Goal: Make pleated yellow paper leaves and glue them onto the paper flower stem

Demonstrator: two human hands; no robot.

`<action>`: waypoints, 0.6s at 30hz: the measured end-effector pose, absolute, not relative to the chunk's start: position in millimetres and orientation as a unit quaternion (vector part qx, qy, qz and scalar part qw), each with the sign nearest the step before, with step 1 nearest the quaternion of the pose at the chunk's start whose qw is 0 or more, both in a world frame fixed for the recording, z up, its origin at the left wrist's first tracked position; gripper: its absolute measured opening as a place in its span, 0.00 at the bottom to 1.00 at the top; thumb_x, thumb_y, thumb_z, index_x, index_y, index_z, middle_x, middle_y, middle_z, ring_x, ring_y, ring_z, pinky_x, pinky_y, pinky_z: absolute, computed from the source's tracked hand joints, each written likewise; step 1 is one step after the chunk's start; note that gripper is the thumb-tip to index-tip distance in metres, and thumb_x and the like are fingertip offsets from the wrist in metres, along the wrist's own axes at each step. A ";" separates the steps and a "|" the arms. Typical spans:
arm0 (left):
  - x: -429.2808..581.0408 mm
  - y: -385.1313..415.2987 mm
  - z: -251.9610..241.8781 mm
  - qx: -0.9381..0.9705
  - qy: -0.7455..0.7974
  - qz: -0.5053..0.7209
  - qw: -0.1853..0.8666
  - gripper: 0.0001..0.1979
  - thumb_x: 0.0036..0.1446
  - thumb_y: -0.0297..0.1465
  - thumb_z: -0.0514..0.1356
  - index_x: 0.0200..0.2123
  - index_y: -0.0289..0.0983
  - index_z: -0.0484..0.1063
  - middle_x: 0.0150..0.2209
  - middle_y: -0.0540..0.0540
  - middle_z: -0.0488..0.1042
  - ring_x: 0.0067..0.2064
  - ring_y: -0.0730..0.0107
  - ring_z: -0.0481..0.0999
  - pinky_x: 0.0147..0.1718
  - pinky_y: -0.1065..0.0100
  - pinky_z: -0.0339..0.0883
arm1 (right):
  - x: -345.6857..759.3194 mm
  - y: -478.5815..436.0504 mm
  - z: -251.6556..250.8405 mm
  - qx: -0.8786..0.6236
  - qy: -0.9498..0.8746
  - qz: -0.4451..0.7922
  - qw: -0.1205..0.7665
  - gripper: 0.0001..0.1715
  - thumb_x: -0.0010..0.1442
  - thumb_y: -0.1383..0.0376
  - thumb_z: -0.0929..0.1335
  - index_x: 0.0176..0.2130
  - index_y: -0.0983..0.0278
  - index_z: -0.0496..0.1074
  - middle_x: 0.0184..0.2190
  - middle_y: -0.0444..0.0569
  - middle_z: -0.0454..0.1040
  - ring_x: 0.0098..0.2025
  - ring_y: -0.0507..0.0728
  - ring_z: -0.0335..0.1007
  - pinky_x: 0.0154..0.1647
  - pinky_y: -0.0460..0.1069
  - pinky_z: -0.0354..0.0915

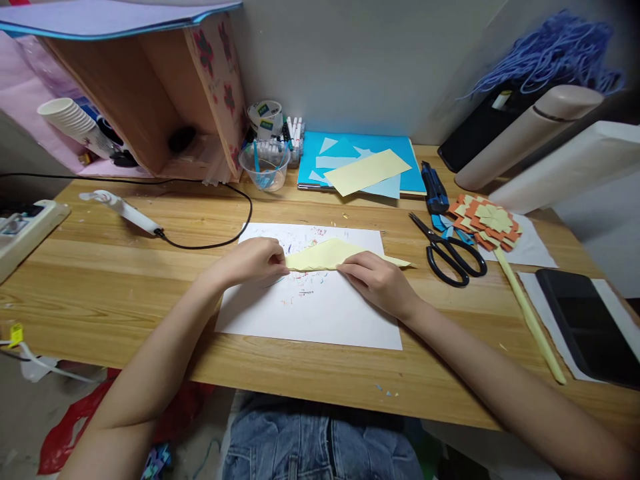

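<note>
A pale yellow sheet of paper [325, 253] lies over a white sheet [300, 320] marked with coloured specks. Its near edge looks rolled or folded into a narrow strip, and its right end tapers to a point. My left hand [260, 259] pinches the left end of that edge between thumb and fingers. Farther right, my right hand [375, 277] grips the same edge, fingers pressed together. Black-handled scissors [453, 257] rest partly open to the right of the yellow paper. Beyond them is an orange and yellow paper flower [487, 220] with a pale yellow stem [533, 320].
A blue folder [360, 143] with paper pieces lies at the back, near a utility knife [434, 187]. A clear cup [265, 167], markers [295, 133] and a corded white glue gun [125, 210] stand left. A phone [593, 323] and bottle [530, 137] are right.
</note>
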State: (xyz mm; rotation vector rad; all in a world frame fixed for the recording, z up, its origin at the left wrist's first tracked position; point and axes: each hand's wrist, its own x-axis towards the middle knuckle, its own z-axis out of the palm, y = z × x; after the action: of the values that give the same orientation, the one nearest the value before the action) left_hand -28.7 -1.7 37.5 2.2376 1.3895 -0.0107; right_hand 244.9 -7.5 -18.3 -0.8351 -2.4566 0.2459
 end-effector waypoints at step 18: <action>-47.6 -0.1 41.2 0.667 0.679 -0.059 0.301 0.13 0.38 0.42 0.64 0.23 0.38 0.73 0.25 0.48 0.75 0.28 0.66 0.71 0.23 0.70 0.55 | 244.6 -8.9 -18.6 -0.310 -0.910 0.083 0.261 0.12 0.62 0.69 0.62 0.40 0.64 0.73 0.35 0.52 0.75 0.38 0.57 0.69 0.36 0.51 0.67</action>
State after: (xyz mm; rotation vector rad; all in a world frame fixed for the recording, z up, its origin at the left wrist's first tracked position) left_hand -47.6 -0.1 41.2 1.7684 1.8020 -0.1578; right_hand 244.6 -8.9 -18.6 -0.8404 -2.4644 0.2239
